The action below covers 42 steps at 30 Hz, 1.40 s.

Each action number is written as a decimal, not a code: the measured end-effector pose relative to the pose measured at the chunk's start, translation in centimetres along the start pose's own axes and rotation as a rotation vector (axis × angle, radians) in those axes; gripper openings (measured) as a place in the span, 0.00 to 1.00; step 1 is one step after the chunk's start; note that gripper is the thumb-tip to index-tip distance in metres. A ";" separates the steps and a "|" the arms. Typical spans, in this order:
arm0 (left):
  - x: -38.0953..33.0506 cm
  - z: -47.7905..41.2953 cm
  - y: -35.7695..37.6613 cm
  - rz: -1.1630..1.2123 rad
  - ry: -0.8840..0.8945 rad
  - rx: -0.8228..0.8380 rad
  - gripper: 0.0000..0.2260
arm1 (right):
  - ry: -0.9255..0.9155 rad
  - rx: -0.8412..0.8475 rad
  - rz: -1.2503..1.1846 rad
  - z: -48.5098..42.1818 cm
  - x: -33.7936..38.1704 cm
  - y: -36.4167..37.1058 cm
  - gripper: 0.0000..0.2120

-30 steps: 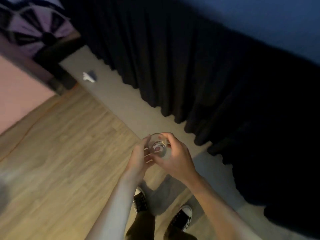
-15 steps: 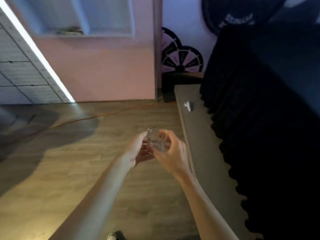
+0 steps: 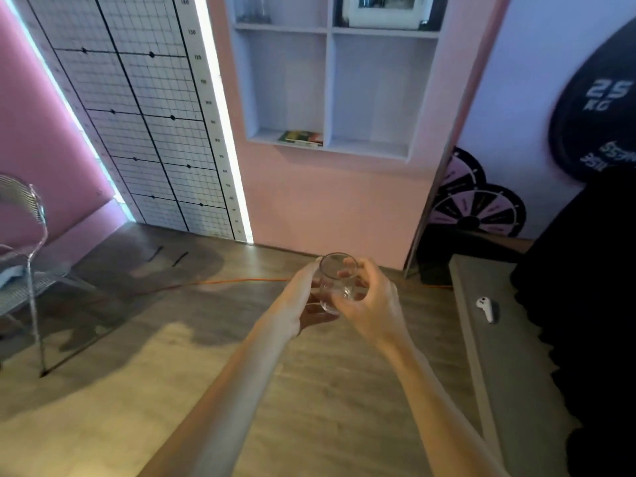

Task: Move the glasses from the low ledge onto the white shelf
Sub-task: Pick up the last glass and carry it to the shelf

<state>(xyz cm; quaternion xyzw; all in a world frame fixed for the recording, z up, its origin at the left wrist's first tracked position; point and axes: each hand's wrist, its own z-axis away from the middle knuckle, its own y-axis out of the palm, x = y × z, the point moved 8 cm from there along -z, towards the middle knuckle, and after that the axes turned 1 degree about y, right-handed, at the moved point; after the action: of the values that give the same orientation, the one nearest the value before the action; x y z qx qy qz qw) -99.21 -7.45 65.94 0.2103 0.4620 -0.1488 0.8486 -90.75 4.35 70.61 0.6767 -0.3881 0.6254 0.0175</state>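
Dim, pink-tinted interior. Strongest source: vertical light strip [image 3: 220, 108] beside grid panel [image 3: 137, 108], blown out to white, throwing a pale glow on the floor [image 3: 103, 390] below. Second strip [image 3: 69, 98] at left, cooler. Broad soft shadows across floor centre-left. Curtain [image 3: 592, 304] at right crushed to near black, no detail. Wide-angle bending of straight lines toward edges. Slight softness overall; chair [image 3: 31, 228] at left edge smeared.

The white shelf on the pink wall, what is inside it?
In the white shelf, a book lies flat in the lower left compartment; the lower right looks bare. Above, glasses stand at left and a white box at right, both cut off by the picture's edge.
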 end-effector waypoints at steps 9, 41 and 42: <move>-8.1 -10.4 -4.9 0.054 0.038 -0.125 0.22 | -0.054 0.116 -0.055 -14.9 -0.3 7.5 0.22; -44.4 -41.8 -23.1 0.139 0.252 -0.081 0.38 | -0.272 0.296 -0.048 -59.2 14.8 26.8 0.32; -45.7 -42.3 -23.3 0.125 0.256 -0.062 0.38 | -0.274 0.289 -0.053 -60.3 15.3 27.1 0.32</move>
<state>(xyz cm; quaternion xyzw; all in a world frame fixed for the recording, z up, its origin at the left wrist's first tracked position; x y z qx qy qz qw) -164.34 -4.10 79.00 0.2296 0.5571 -0.0535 0.7963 -157.08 8.39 84.34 0.7611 -0.2751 0.5758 -0.1163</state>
